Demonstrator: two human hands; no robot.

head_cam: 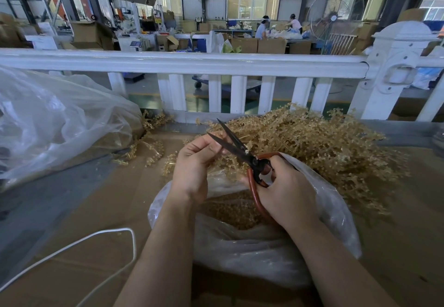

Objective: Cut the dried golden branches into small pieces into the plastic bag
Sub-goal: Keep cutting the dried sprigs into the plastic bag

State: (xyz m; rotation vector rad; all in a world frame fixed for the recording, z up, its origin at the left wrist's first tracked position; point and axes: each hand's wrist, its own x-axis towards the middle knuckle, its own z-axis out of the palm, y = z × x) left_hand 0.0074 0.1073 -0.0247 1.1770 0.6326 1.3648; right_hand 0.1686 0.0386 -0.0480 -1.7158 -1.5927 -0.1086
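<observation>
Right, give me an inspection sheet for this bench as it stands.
Surface: brown cardboard sheet covering the bench.
Job's things: pile of golden branches; plastic bag open, cut pieces inside; scissors, blades open.
Clutter: large clear bag at left; stray sprigs beside it.
Hands: left hand pinches a sprig by the blades; right hand grips the red scissor handles.
Cables: white cord looping at left.
Surroundings: white railing; people at far tables; standing fan.

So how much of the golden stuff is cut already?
Some: cut pieces already lie in the plastic bag. Right now the left hand pinches a sprig at the open scissors, gripped by the right hand. A big pile of branches still waits.
</observation>
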